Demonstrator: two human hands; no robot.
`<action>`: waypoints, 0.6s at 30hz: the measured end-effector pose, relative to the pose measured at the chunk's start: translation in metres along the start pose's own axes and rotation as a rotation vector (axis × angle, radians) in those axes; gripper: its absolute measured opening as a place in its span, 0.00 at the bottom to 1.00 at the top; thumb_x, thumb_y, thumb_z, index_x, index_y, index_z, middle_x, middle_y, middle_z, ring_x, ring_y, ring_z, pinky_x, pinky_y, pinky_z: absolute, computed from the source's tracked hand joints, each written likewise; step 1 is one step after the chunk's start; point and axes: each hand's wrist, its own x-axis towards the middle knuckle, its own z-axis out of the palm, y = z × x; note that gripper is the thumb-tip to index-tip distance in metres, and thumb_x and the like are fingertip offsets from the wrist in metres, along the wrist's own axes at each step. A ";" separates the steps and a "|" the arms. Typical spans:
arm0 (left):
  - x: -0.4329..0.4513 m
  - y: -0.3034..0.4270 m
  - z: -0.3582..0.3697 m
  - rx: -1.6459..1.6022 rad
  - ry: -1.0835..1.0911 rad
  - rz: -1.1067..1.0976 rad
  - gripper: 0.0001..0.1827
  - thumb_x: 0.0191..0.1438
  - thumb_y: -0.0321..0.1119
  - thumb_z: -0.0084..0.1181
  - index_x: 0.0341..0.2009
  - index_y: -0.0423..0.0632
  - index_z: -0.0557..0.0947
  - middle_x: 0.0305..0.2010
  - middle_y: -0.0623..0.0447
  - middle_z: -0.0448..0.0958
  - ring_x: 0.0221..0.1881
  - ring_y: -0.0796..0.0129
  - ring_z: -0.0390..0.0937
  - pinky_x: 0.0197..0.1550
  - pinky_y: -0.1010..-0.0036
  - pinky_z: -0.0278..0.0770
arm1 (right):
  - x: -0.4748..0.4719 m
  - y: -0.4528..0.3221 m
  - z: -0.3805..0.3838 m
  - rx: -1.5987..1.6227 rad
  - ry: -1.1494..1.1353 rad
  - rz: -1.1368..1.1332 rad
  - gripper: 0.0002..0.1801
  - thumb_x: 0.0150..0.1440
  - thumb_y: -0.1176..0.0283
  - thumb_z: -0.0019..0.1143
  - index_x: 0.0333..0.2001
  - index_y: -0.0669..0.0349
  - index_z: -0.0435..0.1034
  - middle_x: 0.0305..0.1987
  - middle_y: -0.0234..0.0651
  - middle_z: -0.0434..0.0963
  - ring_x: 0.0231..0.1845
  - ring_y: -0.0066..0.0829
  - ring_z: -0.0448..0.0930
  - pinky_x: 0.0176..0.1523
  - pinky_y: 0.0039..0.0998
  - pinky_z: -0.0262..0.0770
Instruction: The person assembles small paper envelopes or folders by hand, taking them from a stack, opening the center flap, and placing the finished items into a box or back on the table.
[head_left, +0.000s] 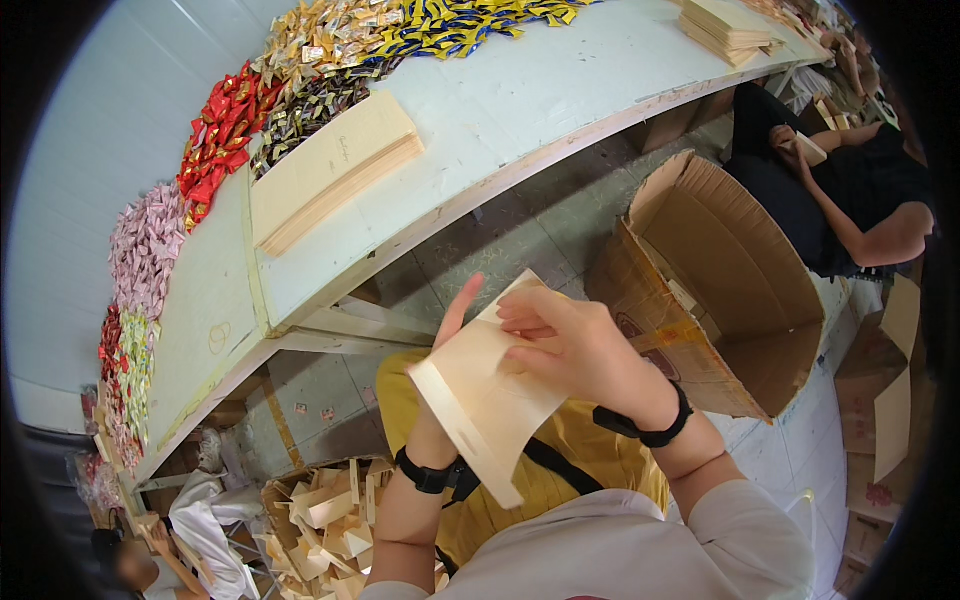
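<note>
A cream card sheet (480, 375), creased along a narrow slotted strip at its lower-left edge, is held tilted above my lap. My left hand (457, 311) supports it from behind; one finger sticks out past the far edge and the rest of that hand is hidden. Over the sheet's right part lies my right hand (574, 345), with its fingers bent and close together against the upper face. Whether those fingers pinch the card cannot be made out. Both wrists wear black bands.
On the long white table (517, 97) lie a stack of card sheets (337, 169) and heaps of wrapped sweets (225, 127). A large open cardboard box (735, 300) stands at my right. Folded card pieces (330, 517) fill a box at lower left. Other people sit at both sides.
</note>
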 end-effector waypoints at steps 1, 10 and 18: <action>-0.001 0.004 0.004 0.038 0.104 -0.044 0.49 0.62 0.56 0.55 0.75 0.51 0.43 0.64 0.37 0.68 0.63 0.51 0.71 0.65 0.53 0.71 | 0.002 0.001 -0.004 0.079 -0.010 0.015 0.23 0.50 0.79 0.66 0.51 0.67 0.70 0.44 0.42 0.82 0.45 0.39 0.85 0.53 0.28 0.81; 0.009 0.012 -0.019 -0.147 0.092 -0.179 0.53 0.57 0.58 0.59 0.74 0.45 0.46 0.61 0.35 0.71 0.58 0.51 0.76 0.57 0.55 0.80 | 0.001 -0.003 -0.018 -0.357 -0.399 -0.284 0.30 0.44 0.72 0.73 0.52 0.66 0.70 0.53 0.44 0.73 0.52 0.45 0.76 0.55 0.38 0.73; 0.002 0.012 -0.018 -0.088 -0.031 -0.054 0.80 0.25 0.82 0.65 0.73 0.42 0.48 0.64 0.38 0.68 0.61 0.55 0.74 0.63 0.61 0.76 | 0.001 -0.011 -0.012 -0.546 -0.478 -0.165 0.29 0.43 0.71 0.73 0.48 0.65 0.68 0.50 0.44 0.71 0.45 0.47 0.78 0.47 0.39 0.75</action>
